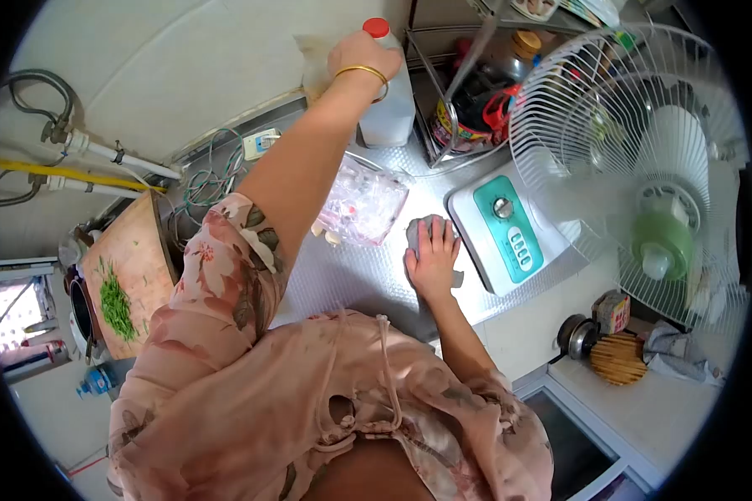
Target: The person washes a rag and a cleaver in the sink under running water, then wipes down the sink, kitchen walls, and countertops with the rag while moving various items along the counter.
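My left hand point(364, 58), with a gold bangle at the wrist, is closed at the top of a whitish plastic jug point(388, 117) with a red cap. The jug stands upright at the back of the metal countertop point(326, 284); its handle is hidden by the hand. My right hand point(433, 263) lies flat on a grey cloth point(418, 234), fingers stretched out and slightly apart. Just right of that hand sits a white appliance point(501, 230) with a teal panel, a knob and buttons. A clear plastic bag point(363, 200) lies between my arms.
Right of the appliance stands a wire-caged fan point(643, 175). A metal rack point(443, 92) with jars is behind. On the left, chopped greens point(117, 305) lie on a wooden cutting board point(134, 250), near tangled cables point(205, 188) and pipes. A round wooden mat point(618, 359) lies lower right.
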Demonstrator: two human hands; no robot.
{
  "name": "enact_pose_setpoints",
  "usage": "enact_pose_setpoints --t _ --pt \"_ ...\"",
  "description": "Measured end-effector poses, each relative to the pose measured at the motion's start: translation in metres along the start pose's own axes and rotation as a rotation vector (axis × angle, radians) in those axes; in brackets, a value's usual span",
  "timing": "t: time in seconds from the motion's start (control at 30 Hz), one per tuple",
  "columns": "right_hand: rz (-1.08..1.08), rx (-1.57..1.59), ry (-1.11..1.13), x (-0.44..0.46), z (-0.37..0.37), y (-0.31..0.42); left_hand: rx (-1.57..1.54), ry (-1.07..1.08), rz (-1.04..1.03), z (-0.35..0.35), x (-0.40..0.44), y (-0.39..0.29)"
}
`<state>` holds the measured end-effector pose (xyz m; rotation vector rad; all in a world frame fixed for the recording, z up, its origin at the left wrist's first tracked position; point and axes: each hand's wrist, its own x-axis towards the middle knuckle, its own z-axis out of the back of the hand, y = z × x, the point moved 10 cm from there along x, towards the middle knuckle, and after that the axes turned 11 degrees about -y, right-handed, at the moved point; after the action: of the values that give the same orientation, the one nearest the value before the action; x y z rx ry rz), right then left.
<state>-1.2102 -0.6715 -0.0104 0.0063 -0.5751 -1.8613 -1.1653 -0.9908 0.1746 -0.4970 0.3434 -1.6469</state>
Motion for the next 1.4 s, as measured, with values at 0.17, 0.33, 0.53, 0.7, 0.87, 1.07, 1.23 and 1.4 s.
enact_pose_setpoints --t 0.17,0.33,0.53,0.7,0.87,1.07,1.23,1.4 --pt "0.034 0.020 -0.149 0.032 0.006 0.009 -0.055 -0.088 -0.135 -0.013 -0.009 0.013" --pt "0.328 0.177 0.103 -0.061 0.009 0.046 -0.337 -0.404 -0.379 0.061 -0.088 0.055" --pt "0.211 -0.017 0.051 -0.066 0.032 -0.003 -0.363 -0.143 0.019 0.003 -0.195 0.229" --pt "0.010 -0.100 -0.207 0.009 0.004 0.017 -0.114 -0.100 -0.131 -0.022 -0.247 0.229" --pt "0.415 0.113 0.119 -0.085 0.014 0.058 -0.005 -0.123 -0.248 -0.034 -0.255 0.209" --pt "0.114 -0.074 -0.170 -0.062 0.038 -0.006 -0.043 -0.027 -0.210 -0.050 -0.245 0.225" --pt "0.167 0.113 0.026 -0.057 -0.026 0.119 -0.014 -0.142 -0.097 -0.029 -0.220 0.276" --pt "0.724 0.504 0.220 -0.152 -0.038 0.234 -0.103 -0.330 -0.112 0.041 -0.247 0.307"
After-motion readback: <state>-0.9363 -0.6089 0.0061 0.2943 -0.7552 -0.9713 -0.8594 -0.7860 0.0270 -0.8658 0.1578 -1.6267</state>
